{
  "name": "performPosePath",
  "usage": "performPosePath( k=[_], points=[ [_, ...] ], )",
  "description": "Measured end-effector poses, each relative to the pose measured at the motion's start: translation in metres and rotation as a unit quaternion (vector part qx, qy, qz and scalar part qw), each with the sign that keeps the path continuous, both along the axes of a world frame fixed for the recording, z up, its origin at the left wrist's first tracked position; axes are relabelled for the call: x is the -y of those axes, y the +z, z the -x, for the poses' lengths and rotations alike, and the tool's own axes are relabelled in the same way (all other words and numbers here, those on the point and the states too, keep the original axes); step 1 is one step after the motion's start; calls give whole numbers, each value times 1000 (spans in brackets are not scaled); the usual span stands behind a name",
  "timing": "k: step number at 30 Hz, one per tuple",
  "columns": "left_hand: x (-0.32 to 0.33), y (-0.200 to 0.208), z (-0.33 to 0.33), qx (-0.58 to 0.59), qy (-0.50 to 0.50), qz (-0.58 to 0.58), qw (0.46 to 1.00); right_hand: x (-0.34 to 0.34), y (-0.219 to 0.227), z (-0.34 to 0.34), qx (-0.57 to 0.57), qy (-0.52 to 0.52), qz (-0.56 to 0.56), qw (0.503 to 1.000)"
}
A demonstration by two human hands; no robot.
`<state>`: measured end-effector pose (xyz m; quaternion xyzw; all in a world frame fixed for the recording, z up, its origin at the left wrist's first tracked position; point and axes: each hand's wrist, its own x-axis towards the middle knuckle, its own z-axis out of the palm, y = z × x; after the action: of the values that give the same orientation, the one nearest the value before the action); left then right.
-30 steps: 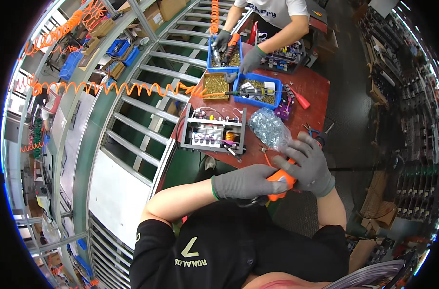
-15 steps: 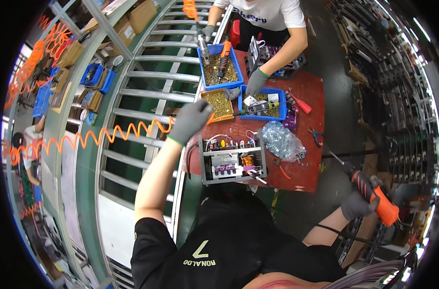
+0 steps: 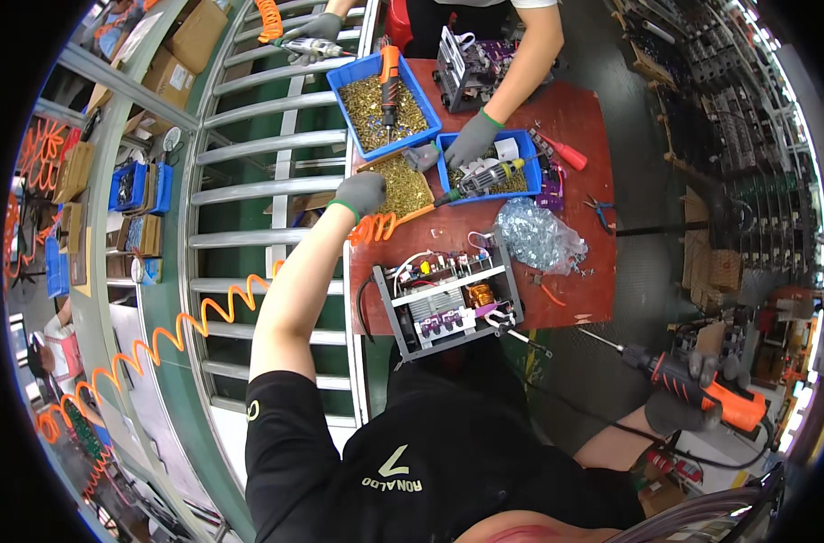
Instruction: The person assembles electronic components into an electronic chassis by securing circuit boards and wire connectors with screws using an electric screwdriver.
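My left hand (image 3: 361, 194), in a grey glove, is over the left side of a shallow tray of small brass-coloured screws (image 3: 401, 185). Its fingers look curled together; whatever may be in them is hidden. Out to the right, my gloved right hand (image 3: 688, 409) grips an orange and black electric screwdriver (image 3: 679, 378), its long bit pointing left toward the table. Directly before me, at the table's near edge, an open metal-framed electronic unit (image 3: 448, 299) shows a copper coil, a heat sink and wires.
Across the red table (image 3: 570, 118), a co-worker's gloved hand (image 3: 475, 140) reaches into a blue bin (image 3: 520, 185). Their other hand holds a tool above the rollers (image 3: 249, 145). A larger blue bin (image 3: 421, 86), a clear bag of metal parts (image 3: 539, 237) and pliers (image 3: 600, 213) lie nearby.
My left hand has moved forward to the screw tray. My right hand, with the electric screwdriver, is slightly lower. The co-worker's tool hand has moved left, away from the large blue bin.
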<state>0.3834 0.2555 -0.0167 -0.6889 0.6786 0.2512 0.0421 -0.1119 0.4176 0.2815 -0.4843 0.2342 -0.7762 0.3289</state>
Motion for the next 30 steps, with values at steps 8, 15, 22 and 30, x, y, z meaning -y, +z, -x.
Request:
performPosePath(
  k=[8, 15, 22, 30],
  points=[
    [22, -70, 10, 11, 10, 11, 1000, -3, -25, -9, 10, 81, 4, 997],
    [26, -66, 16, 31, -20, 18, 999, -7, -24, -12, 37, 73, -30, 996],
    [30, -73, 23, 5, -10, 16, 1000, -11, -25, -7, 21, 106, -13, 994],
    [36, -93, 6, -53, 37, 62, 996, -15, -21, -12, 14, 120, -38, 992]
  ],
)
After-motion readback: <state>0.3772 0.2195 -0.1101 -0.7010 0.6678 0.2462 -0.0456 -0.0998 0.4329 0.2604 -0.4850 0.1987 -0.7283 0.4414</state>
